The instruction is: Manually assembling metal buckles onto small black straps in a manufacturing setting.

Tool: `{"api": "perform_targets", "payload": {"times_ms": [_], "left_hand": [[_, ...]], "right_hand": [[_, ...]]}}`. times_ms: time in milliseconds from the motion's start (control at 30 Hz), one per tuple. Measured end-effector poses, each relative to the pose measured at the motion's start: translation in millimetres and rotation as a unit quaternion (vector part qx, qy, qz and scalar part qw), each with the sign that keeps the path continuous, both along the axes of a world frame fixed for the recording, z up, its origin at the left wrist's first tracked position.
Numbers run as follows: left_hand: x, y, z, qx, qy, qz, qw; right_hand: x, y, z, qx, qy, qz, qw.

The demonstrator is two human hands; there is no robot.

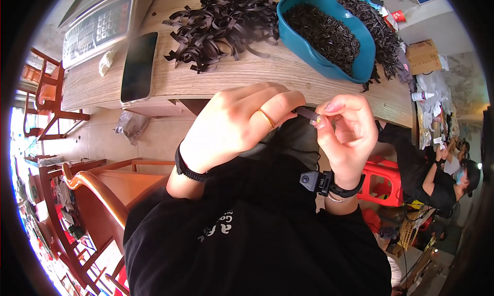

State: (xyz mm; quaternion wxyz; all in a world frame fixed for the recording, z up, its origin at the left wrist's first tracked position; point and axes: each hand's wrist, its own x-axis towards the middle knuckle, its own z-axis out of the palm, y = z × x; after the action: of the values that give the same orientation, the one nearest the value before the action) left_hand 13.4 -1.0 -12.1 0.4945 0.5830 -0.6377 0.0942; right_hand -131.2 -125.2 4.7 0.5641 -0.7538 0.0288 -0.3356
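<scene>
Between my two hands, at the table's near edge, a short dark strip is stretched. My left hand, with a gold ring and a black wristband, pinches one end, its fingertips partly hidden behind the knuckles. The other end sits between the thumb and index finger of my right hand, whose other fingers curl in. Beyond my hands, a pile of long dark strips lies loose on the table. A blue-green basin beside it holds many small dark pieces.
On the table's left lie a black phone, a crumpled white tissue and a digital scale. Another dark heap spreads right of the basin. A wooden chair stands at left, a red stool at right. Other people sit further right.
</scene>
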Motion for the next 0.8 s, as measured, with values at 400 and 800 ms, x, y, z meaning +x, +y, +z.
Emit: {"api": "perform_targets", "payload": {"times_ms": [400, 800], "left_hand": [[3.6, -3.3, -0.6, -0.078, -0.014, 0.005, 0.997], [-2.4, 3.2, -1.1, -0.005, 0.186, 0.014, 0.982]], "right_hand": [[4.3, -6.2, -4.1, 0.269, 0.156, 0.145, 0.939], [9.6, -2.8, -2.4, 0.284, 0.18, 0.057, 0.94]]}}
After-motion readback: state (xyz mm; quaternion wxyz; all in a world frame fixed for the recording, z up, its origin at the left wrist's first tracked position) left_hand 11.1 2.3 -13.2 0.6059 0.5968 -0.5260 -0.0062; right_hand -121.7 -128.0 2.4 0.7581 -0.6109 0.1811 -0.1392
